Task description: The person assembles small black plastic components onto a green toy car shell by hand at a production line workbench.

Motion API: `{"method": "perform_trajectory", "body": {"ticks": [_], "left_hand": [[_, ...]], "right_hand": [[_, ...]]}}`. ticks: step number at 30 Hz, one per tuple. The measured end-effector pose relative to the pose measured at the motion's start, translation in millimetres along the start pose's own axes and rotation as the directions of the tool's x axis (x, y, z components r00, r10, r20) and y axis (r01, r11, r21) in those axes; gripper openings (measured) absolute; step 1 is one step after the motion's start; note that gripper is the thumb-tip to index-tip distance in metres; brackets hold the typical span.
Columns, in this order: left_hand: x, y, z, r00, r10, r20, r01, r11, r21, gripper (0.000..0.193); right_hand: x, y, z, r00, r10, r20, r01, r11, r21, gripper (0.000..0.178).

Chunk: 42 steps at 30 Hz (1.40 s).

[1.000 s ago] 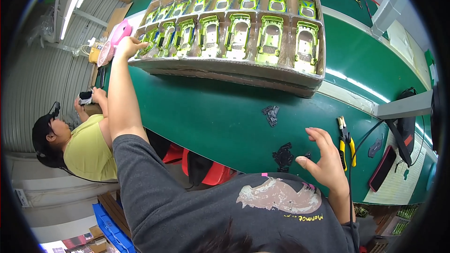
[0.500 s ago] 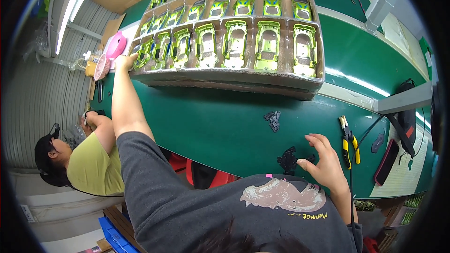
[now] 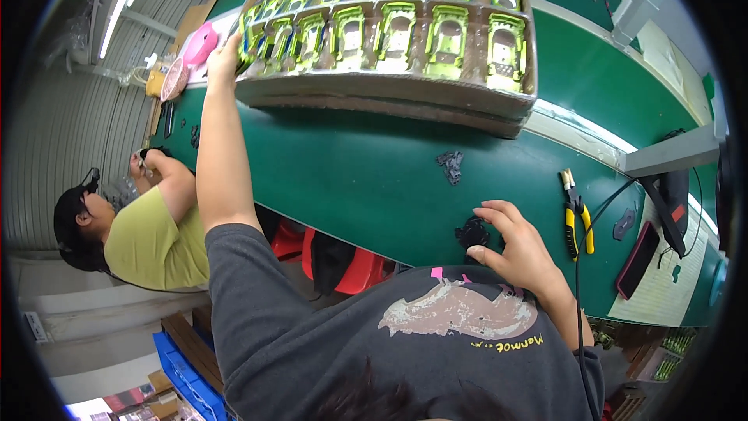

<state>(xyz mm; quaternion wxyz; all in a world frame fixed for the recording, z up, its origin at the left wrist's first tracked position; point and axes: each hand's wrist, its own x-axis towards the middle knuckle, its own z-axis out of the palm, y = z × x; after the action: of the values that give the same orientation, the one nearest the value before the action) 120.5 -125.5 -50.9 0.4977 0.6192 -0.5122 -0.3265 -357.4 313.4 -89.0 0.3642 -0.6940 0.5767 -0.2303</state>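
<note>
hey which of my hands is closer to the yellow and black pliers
Right. Your right hand is just left of the pliers, not touching them; your left hand is much farther off, at the left end of the cardboard box.

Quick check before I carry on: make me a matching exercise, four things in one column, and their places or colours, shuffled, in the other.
Things:
1. Left hand
2. Right hand
3. Pliers
4. Phone

Places or colours:
A. Overlapping a pale sheet
B. At the left end of the box of green car shells
C. Yellow and black handles
D. Beside the black parts on the green table

Pairs: 1-B, 2-D, 3-C, 4-A
</note>
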Motion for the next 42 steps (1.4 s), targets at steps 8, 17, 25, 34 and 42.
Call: {"method": "perform_trajectory", "body": {"ticks": [8,17,25,34,42], "left_hand": [[-211,61,97,0.955,0.285,0.083,-0.274,0.953,-0.128,0.035],[-440,36,215,0.852,0.136,0.506,0.240,0.757,-0.607,0.027],[-428,24,177,0.576,0.471,0.669,-0.416,0.872,-0.256,0.060],[-400,67,212,-0.172,0.510,0.843,-0.917,0.230,-0.326,0.064],[-409,72,199,-0.002,0.394,0.919,-0.866,0.459,-0.199,0.089]], "right_hand": [[-17,26,7,0.957,0.161,-0.240,-0.069,0.934,0.352,0.041],[30,10,14,0.933,0.203,-0.296,0.089,0.668,0.739,0.048],[-7,50,-20,0.958,0.286,-0.002,-0.125,0.424,0.897,0.028],[-9,66,-24,0.902,-0.110,0.418,-0.397,0.167,0.902,0.035],[1,53,-51,0.941,0.028,0.337,-0.239,0.759,0.605,0.034]]}}
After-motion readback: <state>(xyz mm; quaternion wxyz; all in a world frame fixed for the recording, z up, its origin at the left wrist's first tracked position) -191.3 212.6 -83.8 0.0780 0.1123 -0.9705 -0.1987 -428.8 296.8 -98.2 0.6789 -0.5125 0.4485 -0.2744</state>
